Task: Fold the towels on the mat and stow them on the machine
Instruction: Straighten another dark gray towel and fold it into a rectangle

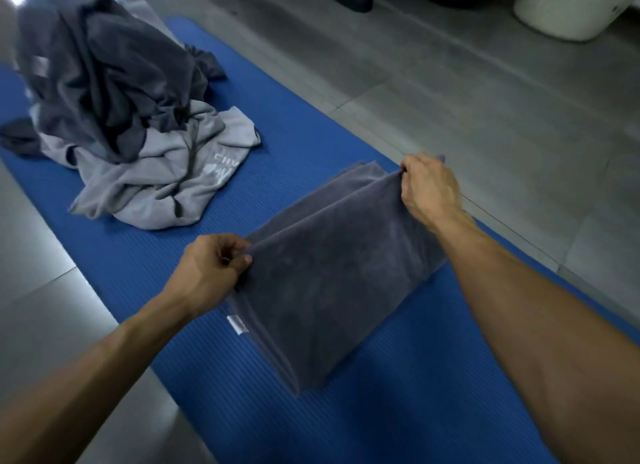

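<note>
Grey towel (332,276) pinched by left hand (204,273) and right hand (429,189); keep edges level; pile (117,110) at ten o'clock.

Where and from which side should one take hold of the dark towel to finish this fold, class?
At the two corners of its raised top edge, from above, one per side. The towel drapes from that edge down onto the mat, so pinching there keeps the layers aligned. The left hand and right hand already pinch those corners.
</note>
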Demonstrator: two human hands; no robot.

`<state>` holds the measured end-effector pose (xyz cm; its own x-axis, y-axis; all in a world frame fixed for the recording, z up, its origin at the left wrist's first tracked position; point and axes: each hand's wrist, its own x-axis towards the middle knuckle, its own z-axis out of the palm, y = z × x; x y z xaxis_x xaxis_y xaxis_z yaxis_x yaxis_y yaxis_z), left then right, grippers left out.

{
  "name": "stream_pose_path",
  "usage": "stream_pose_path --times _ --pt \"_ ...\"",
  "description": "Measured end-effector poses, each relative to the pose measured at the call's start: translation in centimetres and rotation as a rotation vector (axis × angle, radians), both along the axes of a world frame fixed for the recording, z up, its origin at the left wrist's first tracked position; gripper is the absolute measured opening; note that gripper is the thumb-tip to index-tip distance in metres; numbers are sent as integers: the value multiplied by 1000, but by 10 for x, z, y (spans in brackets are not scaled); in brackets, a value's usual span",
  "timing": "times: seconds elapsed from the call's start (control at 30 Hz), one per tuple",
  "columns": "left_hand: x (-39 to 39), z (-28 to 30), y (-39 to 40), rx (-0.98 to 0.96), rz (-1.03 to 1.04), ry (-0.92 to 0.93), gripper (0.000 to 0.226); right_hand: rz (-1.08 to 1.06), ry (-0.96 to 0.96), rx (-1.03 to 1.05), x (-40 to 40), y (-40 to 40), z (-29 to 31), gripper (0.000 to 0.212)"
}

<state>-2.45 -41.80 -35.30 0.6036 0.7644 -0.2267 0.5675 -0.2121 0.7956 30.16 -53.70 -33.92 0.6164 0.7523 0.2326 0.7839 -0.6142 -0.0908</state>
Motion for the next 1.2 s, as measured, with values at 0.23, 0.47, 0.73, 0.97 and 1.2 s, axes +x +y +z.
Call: stream_pose_path --times 0.23,0.47,0.73,0.97,1.2 --pt "3 -26 51 201 -27 98 18 11 34 -130 9 81 -31 25" --pt "1 -48 71 483 -209 351 29 -3 192 -330 14 109 -60 34" --pt "56 -72 14 556 -593 278 66 374 212 -175 -93 64 -91 59" --pt "56 -77 11 566 -694 466 109 -67 237 -496 21 85 -91 68" --pt "62 -67 0 605 -679 383 101 160 251 -122 -61 39 -75 61"
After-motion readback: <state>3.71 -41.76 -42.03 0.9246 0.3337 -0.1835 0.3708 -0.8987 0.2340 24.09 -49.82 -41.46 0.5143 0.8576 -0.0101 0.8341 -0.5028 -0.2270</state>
